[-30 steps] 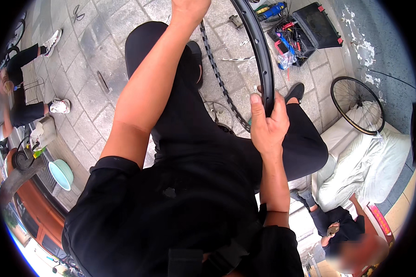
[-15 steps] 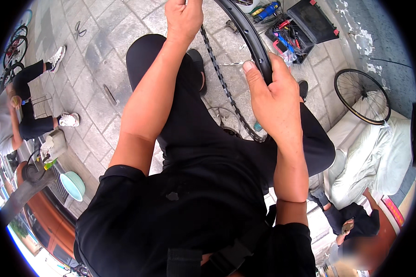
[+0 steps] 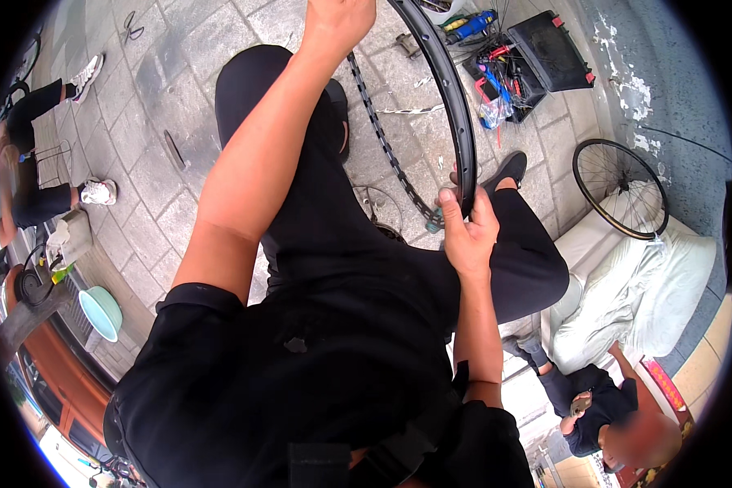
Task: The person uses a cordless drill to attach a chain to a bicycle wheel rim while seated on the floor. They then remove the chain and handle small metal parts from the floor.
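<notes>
A black bicycle tyre (image 3: 455, 106) curves from the top of the view down to my right hand (image 3: 468, 232), which grips its lower end. My left hand (image 3: 337, 20) is stretched out at the top edge, fingers closed, apparently on the tyre's upper part; the grip itself is cut off by the frame. A black studded strip (image 3: 386, 150) hangs inside the tyre's arc, running down toward my right hand. My black trousers and shirt fill the middle below.
A spoked wheel (image 3: 620, 189) leans on the wall at right beside white sacks (image 3: 651, 297). An open toolbox (image 3: 537, 61) with tools lies at top right. One person sits at lower right (image 3: 594, 407), another at left (image 3: 24, 171). A pale green basin (image 3: 99, 313) stands lower left.
My right hand slid down along the tyre and closed on its lower end. The left arm reached further up, and the tyre shifted slightly to the right.
</notes>
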The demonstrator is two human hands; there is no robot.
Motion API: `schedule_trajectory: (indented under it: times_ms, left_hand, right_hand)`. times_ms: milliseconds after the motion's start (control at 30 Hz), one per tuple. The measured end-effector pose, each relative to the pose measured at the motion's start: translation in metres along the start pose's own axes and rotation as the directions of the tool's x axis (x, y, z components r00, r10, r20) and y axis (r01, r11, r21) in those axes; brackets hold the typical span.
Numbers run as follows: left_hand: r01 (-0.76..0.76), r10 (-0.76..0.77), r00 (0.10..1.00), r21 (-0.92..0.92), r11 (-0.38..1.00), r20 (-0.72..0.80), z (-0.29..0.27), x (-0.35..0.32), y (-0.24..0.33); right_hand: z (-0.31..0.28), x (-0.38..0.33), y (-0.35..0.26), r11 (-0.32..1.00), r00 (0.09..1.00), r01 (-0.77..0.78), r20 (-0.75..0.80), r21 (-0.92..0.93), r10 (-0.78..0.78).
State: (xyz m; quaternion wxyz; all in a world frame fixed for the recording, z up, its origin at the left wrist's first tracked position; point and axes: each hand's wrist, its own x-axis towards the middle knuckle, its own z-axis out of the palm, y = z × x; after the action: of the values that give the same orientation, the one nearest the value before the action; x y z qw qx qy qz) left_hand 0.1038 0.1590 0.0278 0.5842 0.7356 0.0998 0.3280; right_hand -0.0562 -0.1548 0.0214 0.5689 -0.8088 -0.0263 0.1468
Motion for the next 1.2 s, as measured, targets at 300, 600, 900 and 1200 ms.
schedule_trajectory:
  times_ms: [300,600,900,1200]
  left_hand:
    - [0.062,-0.093,0.978,-0.166,0.984,-0.186,-0.005,0.001,-0.01]
    - [-0.216,0.217,0.97,0.019,0.976,-0.111,-0.008,-0.006,-0.003]
    - [-0.271,0.262,0.95,0.032,0.962,0.168,0.001,-0.012,-0.008]
    - [-0.092,0.092,0.996,0.0,0.996,0.015,0.008,-0.004,-0.009]
  right_hand:
    - [0.024,0.051,-0.096,0.955,0.984,0.181,0.034,-0.235,-0.177]
    - [0.029,0.079,-0.137,0.926,0.969,0.216,0.183,-0.309,-0.165]
    - [0.013,0.091,-0.139,0.927,0.955,0.259,0.219,-0.273,-0.202]
    - [0.007,0.022,-0.068,0.998,0.998,0.052,0.034,-0.018,-0.052]
